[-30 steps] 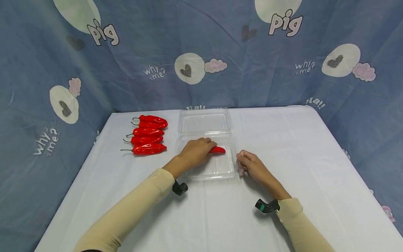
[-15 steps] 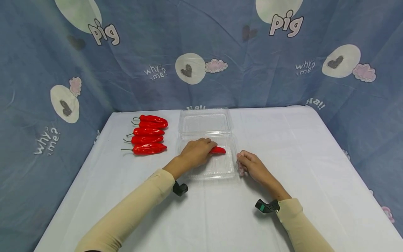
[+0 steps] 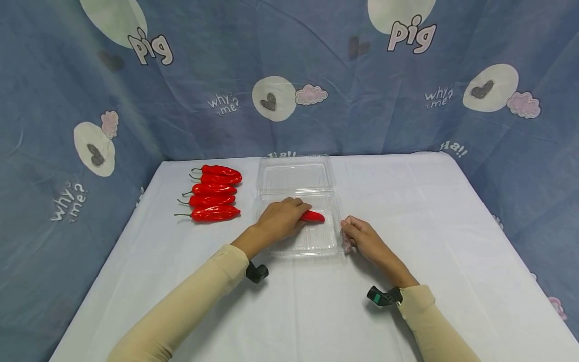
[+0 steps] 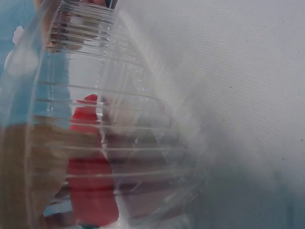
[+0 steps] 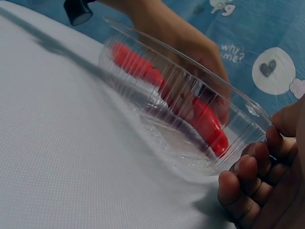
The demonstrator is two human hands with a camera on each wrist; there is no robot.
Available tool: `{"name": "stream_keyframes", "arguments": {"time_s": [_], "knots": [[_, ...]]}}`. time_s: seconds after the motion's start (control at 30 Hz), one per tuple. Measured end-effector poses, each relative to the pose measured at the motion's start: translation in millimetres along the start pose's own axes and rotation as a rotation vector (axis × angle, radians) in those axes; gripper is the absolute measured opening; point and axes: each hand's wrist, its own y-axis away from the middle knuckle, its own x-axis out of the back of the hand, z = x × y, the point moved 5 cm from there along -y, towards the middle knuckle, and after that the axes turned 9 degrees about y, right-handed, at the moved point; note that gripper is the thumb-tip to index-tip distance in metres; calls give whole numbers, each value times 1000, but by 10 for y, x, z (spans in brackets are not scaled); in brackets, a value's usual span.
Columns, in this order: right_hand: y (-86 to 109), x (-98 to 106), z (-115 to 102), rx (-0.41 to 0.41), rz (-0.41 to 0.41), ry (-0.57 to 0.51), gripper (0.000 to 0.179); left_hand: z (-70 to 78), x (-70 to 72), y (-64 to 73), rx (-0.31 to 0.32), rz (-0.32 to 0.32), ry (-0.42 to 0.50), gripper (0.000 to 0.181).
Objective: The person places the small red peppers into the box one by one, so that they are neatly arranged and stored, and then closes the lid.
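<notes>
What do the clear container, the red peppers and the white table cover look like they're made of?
Clear container: thin, glossy plastic, it seems; red shows through its ribbed walls and the edges catch light.
Red peppers: smooth, shiny skin with bright highlights; real or plastic imitations, I can't tell.
White table cover: probably matte woven cloth, given the fine weave in the wrist views.

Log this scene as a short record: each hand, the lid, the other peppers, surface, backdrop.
Left hand: grips a red pepper inside the clear box
Right hand: pinches the box's right edge
Lid: open, on the box's far side
Other peppers: five, red, left of the box, stems pointing left
Surface: white cloth
Backdrop: blue printed fabric
</notes>
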Motion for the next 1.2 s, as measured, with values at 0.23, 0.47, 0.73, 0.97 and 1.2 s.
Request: {"name": "stream_keyframes", "arguments": {"time_s": [0.23,0.47,0.73,0.97,1.2], "knots": [[-2,-25,-2,-17,-12,-15,31,-34,87,65,13,17,22,47],[-7,-27,3,-16,-3,4,32,-90,230,143,-7,73,49,48],[-15,-18,2,-10,1,26,30,-239,531,274,18,144,97,48],[-4,-9,-19,-10,0,29,31,-494,767,450,68,238,94,45],[24,1,-13,-20,-8,14,33,-791,786,659,171,223,119,48]]}}
